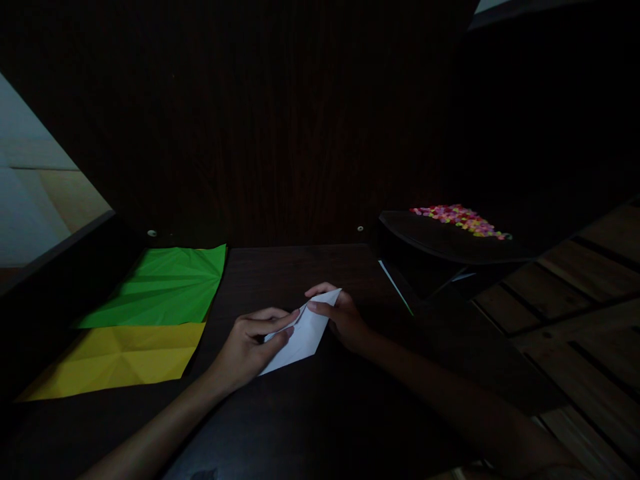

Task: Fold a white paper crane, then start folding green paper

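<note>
A folded white paper [300, 337] lies on the dark table [300, 413], shaped like a narrow kite. My left hand [247, 347] presses on its lower left part, fingers bent over the fold. My right hand [340, 317] pinches the paper's upper right tip between thumb and fingers. Both forearms reach in from the bottom of the view.
A creased green sheet [165, 287] and a creased yellow sheet [120, 360] lie flat at the left. A dark raised tray [450, 243] with several small colourful pieces [460, 220] stands at the right. A dark wooden wall rises behind; a slatted wooden floor [575, 313] shows at the right.
</note>
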Demonstrator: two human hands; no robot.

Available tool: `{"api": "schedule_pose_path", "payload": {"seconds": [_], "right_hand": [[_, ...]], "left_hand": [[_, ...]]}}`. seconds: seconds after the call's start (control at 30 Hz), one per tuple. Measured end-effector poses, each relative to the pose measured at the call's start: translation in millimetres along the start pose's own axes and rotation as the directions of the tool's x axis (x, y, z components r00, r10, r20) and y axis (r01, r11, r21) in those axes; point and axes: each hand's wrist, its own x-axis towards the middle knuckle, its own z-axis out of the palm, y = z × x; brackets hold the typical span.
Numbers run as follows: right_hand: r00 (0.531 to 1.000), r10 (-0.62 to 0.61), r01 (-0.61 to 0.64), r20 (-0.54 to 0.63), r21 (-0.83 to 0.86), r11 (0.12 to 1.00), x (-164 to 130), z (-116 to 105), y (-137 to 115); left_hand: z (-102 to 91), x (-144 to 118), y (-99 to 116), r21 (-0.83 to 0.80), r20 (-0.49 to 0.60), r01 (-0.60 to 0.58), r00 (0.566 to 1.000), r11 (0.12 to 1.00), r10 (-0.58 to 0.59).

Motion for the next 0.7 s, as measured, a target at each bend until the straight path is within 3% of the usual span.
{"api": "schedule_pose_path", "payload": {"seconds": [0.23,0.53,0.7], "right_hand": [[0.985,0.169,-0.165,-0.03,0.108,0.98,-0.2,5.4,-2.3],[0.996,0.072,-0.073,-0.059,-0.002,0.997,0.5,2.0,2.8],[0.999,0.042,-0.044,-0.019,-0.067,0.997,-2.3,1.4,0.4]], "left_hand": [[0.0,-0.4,4.1,0.061,-0.07,-0.098,0.992,0.993,0.102],[1.0,0.0,2.7,0.098,-0.05,-0.146,0.987,0.984,0.151],[4.5,0.0,2.0,0.074,-0.059,-0.046,0.997,0.996,0.051]]}}
